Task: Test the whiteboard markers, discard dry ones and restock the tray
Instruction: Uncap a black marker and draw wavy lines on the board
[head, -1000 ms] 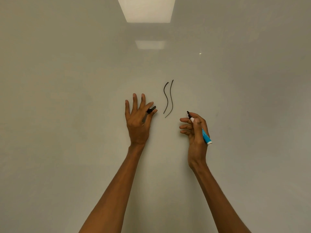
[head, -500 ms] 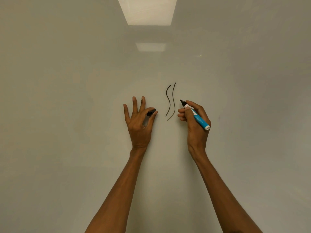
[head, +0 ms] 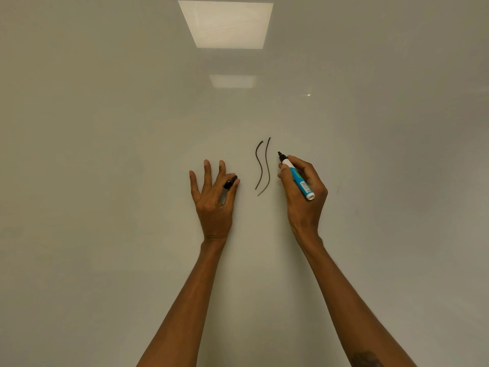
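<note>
left hand (head: 211, 200) pinching a small black cap (head: 230, 182) with thumb and first finger, other fingers spread out, right hand (head: 304, 200) curled tight round a blue marker (head: 297, 177), its dark tip up beside two wavy black lines (head: 263, 165) on the whiteboard (head: 105, 160), bright light patch (head: 227, 23) up high

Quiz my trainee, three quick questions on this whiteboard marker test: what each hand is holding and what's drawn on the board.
1. True or false: the marker in the right hand is uncapped.
2. How many wavy lines are on the whiteboard? A one, B two, C four.
3. Fill in: the left hand pinches the marker's black ____ between thumb and forefinger.

Key: 1 true; 2 B; 3 cap.
</note>
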Tool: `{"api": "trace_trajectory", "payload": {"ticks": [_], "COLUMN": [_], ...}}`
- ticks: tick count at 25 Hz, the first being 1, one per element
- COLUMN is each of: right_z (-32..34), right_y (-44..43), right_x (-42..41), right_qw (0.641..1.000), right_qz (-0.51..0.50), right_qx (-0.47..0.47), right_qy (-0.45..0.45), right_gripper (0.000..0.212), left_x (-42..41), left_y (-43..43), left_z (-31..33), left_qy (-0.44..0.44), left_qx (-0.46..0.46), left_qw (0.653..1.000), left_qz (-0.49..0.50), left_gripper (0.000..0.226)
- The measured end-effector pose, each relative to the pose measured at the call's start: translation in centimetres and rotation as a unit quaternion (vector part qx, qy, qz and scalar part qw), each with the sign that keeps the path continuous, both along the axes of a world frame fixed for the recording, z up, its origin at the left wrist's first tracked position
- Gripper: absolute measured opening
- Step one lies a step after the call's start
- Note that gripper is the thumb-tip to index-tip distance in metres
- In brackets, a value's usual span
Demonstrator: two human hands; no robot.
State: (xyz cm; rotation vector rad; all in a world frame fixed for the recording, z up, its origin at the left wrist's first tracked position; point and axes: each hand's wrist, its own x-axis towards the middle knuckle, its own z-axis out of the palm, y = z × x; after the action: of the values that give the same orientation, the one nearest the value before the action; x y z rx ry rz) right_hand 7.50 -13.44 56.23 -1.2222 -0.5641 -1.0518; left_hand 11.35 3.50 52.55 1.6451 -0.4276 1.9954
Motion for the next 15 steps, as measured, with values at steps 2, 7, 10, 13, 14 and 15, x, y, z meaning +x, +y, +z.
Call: {"api": "trace_trajectory", "payload": {"ticks": [2, 7, 10, 13, 14, 15], "right_z": [0.9, 3.3, 2.9, -0.9, -2.7, -4.2], "right_y": [0.2, 0.3, 0.2, -0.1, -0.1, 0.1], "right_x": [0.2, 1.7, 2.1, 2.0, 1.9, 1.7], "right_qw": [0.998, 0.979, 0.952, 0.929, 0.927, 0.925], "right_qz": [-0.051, -0.177, -0.264, -0.333, -0.340, -0.342], "right_qx": [-0.023, -0.066, -0.120, -0.135, -0.138, -0.148], "right_qy": [-0.032, -0.072, -0.098, -0.086, -0.080, -0.080], "right_gripper": [0.029, 0.033, 0.036, 0.033, 0.033, 0.035], "left_x": [0.0, -0.1, 0.0, 0.0, 0.0, -0.1], "left_y": [0.0, -0.1, 0.0, 0.0, 0.0, 0.0], "left_z": [0.1, 0.2, 0.2, 0.1, 0.1, 0.1], "left_qy": [-0.001, -0.006, -0.002, 0.002, -0.001, 0.000], "left_qx": [0.002, 0.002, -0.003, -0.005, -0.007, -0.013], "left_qw": [1.000, 1.000, 1.000, 1.000, 1.000, 1.000], "left_qz": [0.006, 0.003, 0.009, 0.015, 0.017, 0.019], "left_gripper": [0.029, 0.034, 0.036, 0.041, 0.041, 0.043]}}
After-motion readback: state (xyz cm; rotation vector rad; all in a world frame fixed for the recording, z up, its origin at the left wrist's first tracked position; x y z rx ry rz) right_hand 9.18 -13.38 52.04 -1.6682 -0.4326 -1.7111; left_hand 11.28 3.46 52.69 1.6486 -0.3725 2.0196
